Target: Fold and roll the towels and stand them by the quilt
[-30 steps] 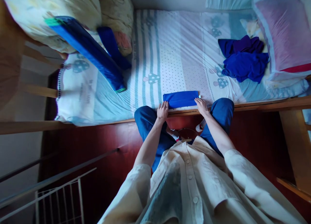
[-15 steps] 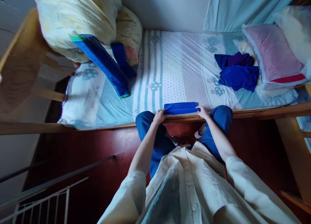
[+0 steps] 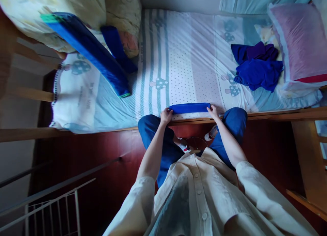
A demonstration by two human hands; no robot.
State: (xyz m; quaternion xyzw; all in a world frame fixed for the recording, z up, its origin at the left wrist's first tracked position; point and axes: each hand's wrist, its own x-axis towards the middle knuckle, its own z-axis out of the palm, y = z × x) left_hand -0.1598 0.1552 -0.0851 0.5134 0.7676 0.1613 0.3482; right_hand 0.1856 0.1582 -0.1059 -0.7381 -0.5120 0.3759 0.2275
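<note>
A folded blue cloth (image 3: 189,108), flat and strip-shaped, lies along the front edge of the bed between my hands. My left hand (image 3: 166,116) is closed on its left end. At the other end my right hand (image 3: 213,112) pinches the corner between thumb and fingers. To the right on the mattress is a crumpled heap of blue cloth (image 3: 258,74), with a dark purple cloth (image 3: 263,53) bunched on it. On the left a long, narrow blue bundle with green ends (image 3: 94,58) leans from the bedding, and a shorter folded blue strip (image 3: 116,46) lies beside it.
The bed has a patterned sheet (image 3: 178,65) and a wooden front rail (image 3: 270,115). A pink pillow (image 3: 300,41) stands at the right end; cream bedding (image 3: 122,14) is piled at the left. A white metal rack (image 3: 51,208) stands on the red floor at lower left.
The blue cloth has moved slightly up and farther onto the bed, its strip now looking flatter, with both hands still on its ends. The camera view has shifted a little.
</note>
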